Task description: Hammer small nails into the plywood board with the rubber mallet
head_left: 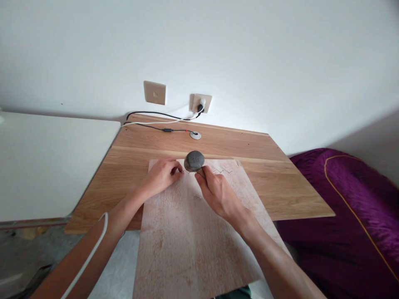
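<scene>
My right hand (220,193) is wrapped round the short wooden handle of a hammer (194,161). Its rounded, dark grey head is raised over the far part of a pale wooden board (187,241). To the left of the hammer head, my left hand (163,174) rests at the board's far edge, thumb and forefinger pinched on a small nail (183,171), mostly hidden by the fingers. Several thin nails (222,170) stand in a row along the far edge, right of the hammer. A small thin piece (197,196) lies nearer on the board.
Under the board is a brown wooden desk (268,187) against a white wall. Black and white cables (156,121) run from a wall socket (201,104) across its back. A white tabletop (52,166) adjoins on the left; purple cloth (314,199) bulges at the right.
</scene>
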{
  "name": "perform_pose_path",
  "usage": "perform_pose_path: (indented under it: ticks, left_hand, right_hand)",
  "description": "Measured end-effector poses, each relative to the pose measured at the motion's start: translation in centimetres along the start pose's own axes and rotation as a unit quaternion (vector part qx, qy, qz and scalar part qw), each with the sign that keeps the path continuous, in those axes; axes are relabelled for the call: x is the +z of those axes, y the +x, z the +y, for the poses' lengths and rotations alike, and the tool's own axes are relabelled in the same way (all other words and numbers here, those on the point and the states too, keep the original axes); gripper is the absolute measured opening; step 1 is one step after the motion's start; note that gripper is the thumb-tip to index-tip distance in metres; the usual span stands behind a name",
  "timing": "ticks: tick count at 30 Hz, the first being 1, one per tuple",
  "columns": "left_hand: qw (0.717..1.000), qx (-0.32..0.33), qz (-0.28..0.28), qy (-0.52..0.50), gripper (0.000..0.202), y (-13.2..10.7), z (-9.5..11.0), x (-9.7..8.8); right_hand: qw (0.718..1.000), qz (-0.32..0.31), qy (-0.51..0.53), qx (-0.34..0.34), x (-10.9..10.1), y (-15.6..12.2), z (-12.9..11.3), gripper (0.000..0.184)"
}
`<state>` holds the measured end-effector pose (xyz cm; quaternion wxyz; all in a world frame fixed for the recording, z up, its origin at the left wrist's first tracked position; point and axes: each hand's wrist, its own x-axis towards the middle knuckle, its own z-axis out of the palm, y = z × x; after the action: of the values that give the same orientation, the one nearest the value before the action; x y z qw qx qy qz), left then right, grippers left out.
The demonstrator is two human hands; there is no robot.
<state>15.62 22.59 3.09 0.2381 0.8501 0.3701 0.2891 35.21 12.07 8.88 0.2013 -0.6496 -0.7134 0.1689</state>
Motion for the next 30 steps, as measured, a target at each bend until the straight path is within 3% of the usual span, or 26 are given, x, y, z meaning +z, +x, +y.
perform_pose_path:
  ticks: [7,16,22,26,30]
  left_hand:
    - [0.999,0.027,-0.023,0.015,0.014,0.1,0.3,-0.2]
    - [0.999,0.01,-0.002,0.031,0.025,-0.2,0.0,0.0]
    - [1.0,0.012,0.012,0.025,0.032,-0.3,-0.3,0.4]
    - [0.998,0.038,0.033,0.025,0.033,-0.6,-0.2,0.3]
    - [0.992,0.102,0.06,0.046,0.018,-1.2,1.2,-0.3]
  right_hand:
    - [1.0,-0.009,0.005,0.016,-0.2,-0.1,-0.6,0.02]
    - [0.999,-0.033,-0.028,-0.021,0.7,0.1,-0.4,0.022]
    - [0.999,-0.037,-0.013,0.013,0.7,0.4,-0.4,0.022]
    - [0.997,-0.013,0.073,0.011,0.1,-1.0,0.2,0.021]
    - [0.991,0.005,0.118,0.064,-0.7,-3.6,1.9,0.027]
